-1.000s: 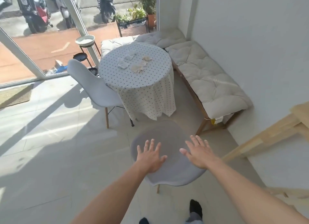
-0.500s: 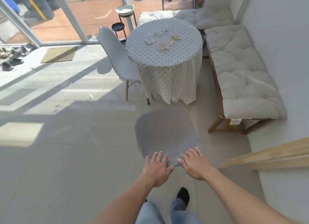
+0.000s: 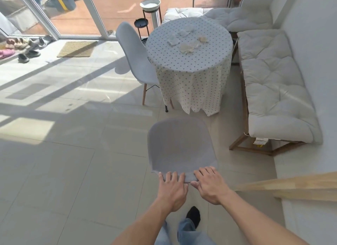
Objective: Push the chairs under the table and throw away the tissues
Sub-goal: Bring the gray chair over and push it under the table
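A grey shell chair (image 3: 179,144) stands on the tiles right in front of me, its seat facing the round table (image 3: 193,65), which wears a dotted white cloth. My left hand (image 3: 172,190) and my right hand (image 3: 209,186) both grip the top edge of its backrest, side by side. A gap of floor separates this chair from the table. Several crumpled tissues (image 3: 186,42) lie on the tabletop. A second grey chair (image 3: 136,56) stands at the table's left side, seat partly beneath the cloth.
A cushioned wooden bench (image 3: 273,91) runs along the right wall and behind the table. A light wooden rail (image 3: 291,186) juts in from the right near my right arm. Plant stands (image 3: 149,12) sit by the glass doors; shoes (image 3: 23,47) and a doormat (image 3: 77,48) lie far left.
My hands went from hovering flat over the chair's back to gripping its top edge. The view tilted down and came nearer, so the table and chair look larger.
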`<control>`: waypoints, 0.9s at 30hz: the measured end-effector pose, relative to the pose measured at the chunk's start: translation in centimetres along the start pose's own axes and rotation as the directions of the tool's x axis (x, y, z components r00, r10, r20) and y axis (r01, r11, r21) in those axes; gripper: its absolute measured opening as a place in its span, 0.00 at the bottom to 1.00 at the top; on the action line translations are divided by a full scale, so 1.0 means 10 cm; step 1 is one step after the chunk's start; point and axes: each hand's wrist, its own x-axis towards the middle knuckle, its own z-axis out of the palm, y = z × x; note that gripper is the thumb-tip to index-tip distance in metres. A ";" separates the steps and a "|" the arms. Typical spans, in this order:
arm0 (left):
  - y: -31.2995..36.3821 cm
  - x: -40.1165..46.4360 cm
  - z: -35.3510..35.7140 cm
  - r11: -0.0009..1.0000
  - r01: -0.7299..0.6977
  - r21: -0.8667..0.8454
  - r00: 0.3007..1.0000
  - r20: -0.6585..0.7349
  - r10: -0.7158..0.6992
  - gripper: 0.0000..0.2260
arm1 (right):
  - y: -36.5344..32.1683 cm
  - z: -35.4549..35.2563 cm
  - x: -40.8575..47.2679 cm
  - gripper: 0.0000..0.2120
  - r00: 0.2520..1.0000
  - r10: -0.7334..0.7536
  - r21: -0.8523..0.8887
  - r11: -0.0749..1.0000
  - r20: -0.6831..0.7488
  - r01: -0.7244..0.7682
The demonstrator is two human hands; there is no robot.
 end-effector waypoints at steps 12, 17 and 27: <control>-0.32 0.63 -0.57 0.996 -0.057 0.066 0.998 0.009 0.057 0.23 | 0.03 -0.30 0.58 0.26 0.989 0.134 0.045 0.990 -0.067 -0.132; -0.46 1.11 -0.90 0.991 -0.103 0.082 0.995 -0.007 0.104 0.22 | 0.22 -0.49 1.00 0.25 0.978 0.183 0.047 0.983 -0.101 -0.179; -0.82 2.33 -1.59 0.966 -0.212 0.145 0.975 -0.030 0.218 0.21 | 0.70 -0.99 2.00 0.28 0.951 0.291 0.064 0.956 -0.108 -0.285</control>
